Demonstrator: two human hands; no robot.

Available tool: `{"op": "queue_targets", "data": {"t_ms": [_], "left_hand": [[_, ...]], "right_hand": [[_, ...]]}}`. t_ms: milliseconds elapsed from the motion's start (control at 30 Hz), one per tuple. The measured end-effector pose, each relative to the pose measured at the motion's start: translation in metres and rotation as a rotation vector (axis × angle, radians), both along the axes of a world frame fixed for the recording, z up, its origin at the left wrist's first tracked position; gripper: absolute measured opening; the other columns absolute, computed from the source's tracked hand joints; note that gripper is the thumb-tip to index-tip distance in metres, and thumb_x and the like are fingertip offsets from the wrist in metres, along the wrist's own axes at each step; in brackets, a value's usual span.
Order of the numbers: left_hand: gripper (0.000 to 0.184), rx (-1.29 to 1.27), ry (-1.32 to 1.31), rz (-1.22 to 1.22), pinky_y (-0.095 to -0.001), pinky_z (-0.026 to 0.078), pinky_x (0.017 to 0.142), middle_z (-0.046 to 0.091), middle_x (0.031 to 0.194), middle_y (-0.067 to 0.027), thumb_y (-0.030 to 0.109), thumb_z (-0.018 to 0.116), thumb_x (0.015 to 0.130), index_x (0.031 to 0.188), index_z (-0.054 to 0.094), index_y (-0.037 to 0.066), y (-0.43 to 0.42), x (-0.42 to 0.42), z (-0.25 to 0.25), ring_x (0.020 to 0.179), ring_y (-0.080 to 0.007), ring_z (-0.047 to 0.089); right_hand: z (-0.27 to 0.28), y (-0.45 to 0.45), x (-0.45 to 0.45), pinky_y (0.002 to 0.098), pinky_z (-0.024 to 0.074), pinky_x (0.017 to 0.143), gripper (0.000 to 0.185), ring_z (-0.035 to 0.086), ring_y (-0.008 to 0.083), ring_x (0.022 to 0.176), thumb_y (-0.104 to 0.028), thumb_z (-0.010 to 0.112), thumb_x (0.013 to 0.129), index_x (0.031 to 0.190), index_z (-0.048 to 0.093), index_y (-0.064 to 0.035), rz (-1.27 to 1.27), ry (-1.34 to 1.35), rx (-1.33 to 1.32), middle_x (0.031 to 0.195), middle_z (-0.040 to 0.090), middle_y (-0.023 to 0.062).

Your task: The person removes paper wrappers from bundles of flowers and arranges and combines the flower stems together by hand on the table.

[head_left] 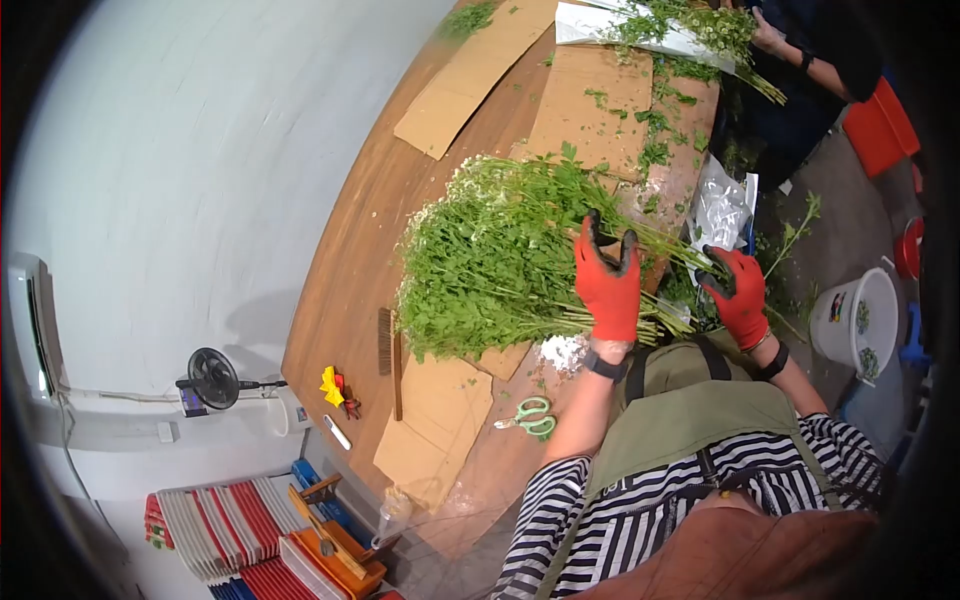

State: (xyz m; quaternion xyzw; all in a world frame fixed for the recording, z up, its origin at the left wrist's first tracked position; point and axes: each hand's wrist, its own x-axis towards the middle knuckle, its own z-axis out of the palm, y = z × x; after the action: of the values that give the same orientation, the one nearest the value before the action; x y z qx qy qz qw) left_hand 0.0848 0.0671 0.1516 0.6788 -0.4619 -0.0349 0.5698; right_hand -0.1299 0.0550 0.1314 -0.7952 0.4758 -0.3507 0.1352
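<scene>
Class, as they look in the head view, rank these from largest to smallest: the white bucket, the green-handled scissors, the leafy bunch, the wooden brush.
1. Leafy bunch
2. White bucket
Wooden brush and green-handled scissors: unsure; the brush looks longer but narrower.

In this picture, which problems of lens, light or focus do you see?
Head view: wide-lens distortion, with the table edge bowed; dark border around the image; soft shadow on the wall above the fan; glare on the crinkled plastic; far leaves at the top look blurred.
</scene>
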Motion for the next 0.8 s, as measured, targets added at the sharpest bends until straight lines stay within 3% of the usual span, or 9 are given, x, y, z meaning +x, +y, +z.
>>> {"op": "queue_targets", "data": {"t_ms": [33, 133, 233, 333, 367, 433, 533, 733, 800], "left_hand": [[0.046, -0.027, 0.060, 0.002, -0.0379, 0.051, 0.081, 0.064, 0.109, -0.0159, 0.013, 0.073, 0.082, 0.123, 0.057, 0.002, -0.003, 0.000, -0.005, 0.097, -0.0325, 0.063], [0.033, 0.008, 0.123, -0.082, -0.0377, 0.051, 0.079, 0.066, 0.103, -0.0156, 0.011, 0.070, 0.082, 0.113, 0.062, 0.001, -0.002, 0.015, -0.033, 0.092, -0.0324, 0.065], [0.024, 0.146, -0.144, 0.198, -0.0375, 0.050, 0.076, 0.067, 0.097, -0.0149, 0.008, 0.069, 0.082, 0.105, 0.065, 0.002, -0.004, 0.037, -0.029, 0.087, -0.0301, 0.065], [0.029, 0.030, 0.214, 0.320, -0.0373, 0.050, 0.073, 0.066, 0.097, -0.0139, 0.010, 0.070, 0.083, 0.110, 0.064, 0.003, 0.002, 0.076, -0.017, 0.085, -0.0283, 0.065], [0.031, -0.005, 0.216, 0.271, -0.0374, 0.050, 0.073, 0.066, 0.098, -0.0134, 0.012, 0.071, 0.083, 0.112, 0.063, 0.003, 0.005, 0.071, -0.013, 0.085, -0.0284, 0.065], [0.036, -0.070, 0.215, 0.174, -0.0377, 0.050, 0.072, 0.065, 0.098, -0.0126, 0.015, 0.073, 0.083, 0.115, 0.062, 0.003, 0.017, 0.047, 0.014, 0.085, -0.0286, 0.065], [0.051, 0.055, -0.074, 0.032, -0.0390, 0.049, 0.076, 0.062, 0.106, -0.0150, 0.020, 0.076, 0.082, 0.125, 0.056, 0.002, 0.023, 0.012, 0.029, 0.092, -0.0324, 0.063], [0.066, 0.104, -0.096, 0.124, -0.0406, 0.047, 0.084, 0.054, 0.120, -0.0209, 0.022, 0.078, 0.078, 0.132, 0.046, 0.000, 0.013, 0.003, 0.002, 0.105, -0.0401, 0.057], [0.060, 0.111, -0.114, 0.177, -0.0409, 0.048, 0.083, 0.056, 0.116, -0.0208, 0.020, 0.076, 0.078, 0.127, 0.049, 0.000, 0.012, 0.008, -0.003, 0.103, -0.0400, 0.058]], "right_hand": [[-0.002, 0.000, 0.001, 0.0402, 0.0441, 0.087, 0.055, 0.058, 0.0346, 0.095, -0.010, 0.079, 0.067, 0.120, 0.062, -0.0079, -0.008, -0.004, -0.006, 0.104, 0.064, 0.0140], [-0.008, 0.001, 0.000, 0.0412, 0.0426, 0.089, 0.059, 0.057, 0.0347, 0.096, -0.011, 0.079, 0.067, 0.123, 0.060, -0.0081, -0.013, -0.008, -0.015, 0.105, 0.063, 0.0144], [-0.008, 0.002, -0.004, 0.0422, 0.0416, 0.090, 0.061, 0.056, 0.0349, 0.098, -0.011, 0.078, 0.067, 0.124, 0.059, -0.0081, -0.016, 0.015, -0.013, 0.106, 0.062, 0.0147], [-0.007, 0.001, -0.010, 0.0427, 0.0411, 0.090, 0.061, 0.055, 0.0346, 0.099, -0.011, 0.078, 0.067, 0.124, 0.059, -0.0078, -0.081, 0.069, -0.028, 0.106, 0.061, 0.0144], [-0.005, -0.001, -0.014, 0.0428, 0.0409, 0.091, 0.060, 0.055, 0.0345, 0.099, -0.011, 0.078, 0.067, 0.124, 0.059, -0.0077, -0.074, 0.090, -0.038, 0.106, 0.061, 0.0142], [-0.005, -0.002, -0.015, 0.0431, 0.0407, 0.091, 0.060, 0.055, 0.0342, 0.098, -0.010, 0.078, 0.067, 0.124, 0.059, -0.0072, -0.071, 0.102, -0.059, 0.105, 0.061, 0.0139], [-0.004, -0.002, -0.009, 0.0437, 0.0406, 0.091, 0.060, 0.055, 0.0338, 0.097, -0.010, 0.078, 0.066, 0.123, 0.059, -0.0063, -0.060, 0.082, -0.091, 0.103, 0.060, 0.0137], [-0.005, 0.005, -0.006, 0.0450, 0.0407, 0.091, 0.053, 0.055, 0.0336, 0.096, -0.006, 0.075, 0.065, 0.116, 0.062, -0.0053, -0.023, 0.079, -0.189, 0.101, 0.060, 0.0132], [-0.008, 0.007, -0.005, 0.0453, 0.0407, 0.091, 0.050, 0.055, 0.0337, 0.096, -0.005, 0.075, 0.065, 0.113, 0.063, -0.0051, -0.002, 0.076, -0.226, 0.100, 0.060, 0.0131]]}}
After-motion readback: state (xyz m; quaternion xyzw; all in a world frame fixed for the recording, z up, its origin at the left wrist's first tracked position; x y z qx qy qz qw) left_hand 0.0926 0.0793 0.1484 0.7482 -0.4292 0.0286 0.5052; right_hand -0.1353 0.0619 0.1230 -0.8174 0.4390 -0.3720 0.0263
